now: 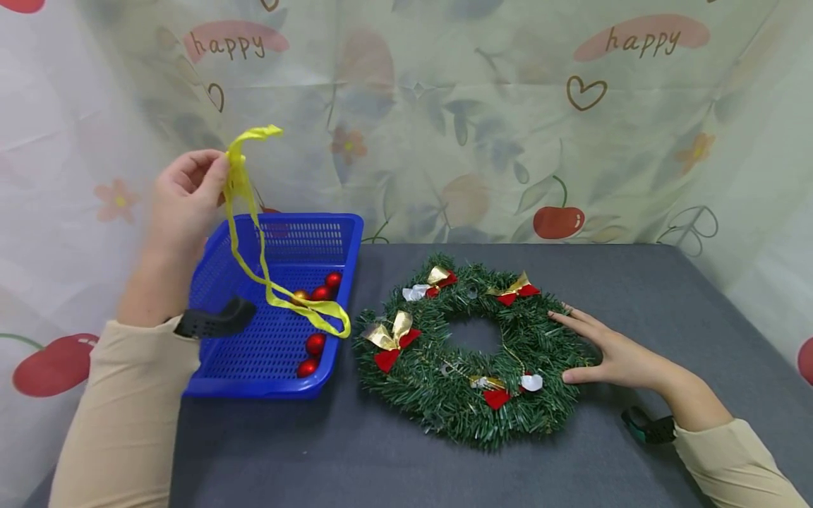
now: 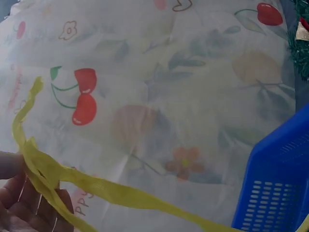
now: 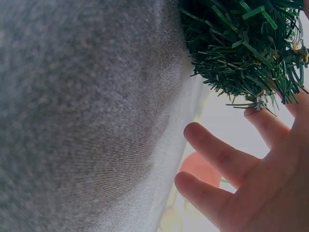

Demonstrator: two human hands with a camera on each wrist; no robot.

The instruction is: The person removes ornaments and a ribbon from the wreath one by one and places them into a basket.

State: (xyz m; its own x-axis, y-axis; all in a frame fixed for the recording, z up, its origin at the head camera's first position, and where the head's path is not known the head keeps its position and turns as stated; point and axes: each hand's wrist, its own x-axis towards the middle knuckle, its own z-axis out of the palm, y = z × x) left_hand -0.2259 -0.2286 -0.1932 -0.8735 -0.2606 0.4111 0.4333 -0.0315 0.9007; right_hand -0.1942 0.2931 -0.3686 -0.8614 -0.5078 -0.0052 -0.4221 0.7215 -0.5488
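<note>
Above the blue basket, my left hand (image 1: 187, 194) pinches a yellow ribbon (image 1: 240, 182) between thumb and fingers. The ribbon hangs in a long loop whose lower end droops over the basket's right rim. A green wreath (image 1: 406, 384) lies on the table, dressed with gold and red bows (image 1: 394, 339) and small white pieces. At its right side rests my right hand (image 1: 616, 356), fingers spread and fairly straight, fingertips against the greenery. In the right wrist view, one fingertip touches the wreath (image 3: 246, 53) while two others stand apart from it.
The blue plastic basket (image 1: 209, 386) stands left of the wreath. Several shiny red balls (image 1: 315, 343) and a gold one (image 1: 300, 296) lie along its right side. Grey cloth (image 1: 406, 473) covers the table, and a printed curtain (image 1: 419, 141) hangs behind it.
</note>
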